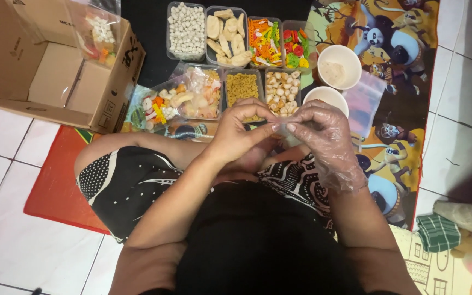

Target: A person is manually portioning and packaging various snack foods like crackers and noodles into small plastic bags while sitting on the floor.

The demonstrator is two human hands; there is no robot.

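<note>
Right now your bare left hand (241, 128) and gloved right hand (323, 131) meet over your lap, fingers pinched narrow on a small clear bag (281, 129) between them, just below the snack trays (241, 87), kept close for easy reaching.

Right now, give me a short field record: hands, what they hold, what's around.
left hand: bare, pinching a small clear plastic bag
right hand: in a clear plastic glove, fingers pinching the same bag
ahead: trays of snacks, two white cups
left: open cardboard box, filled snack bags
</note>
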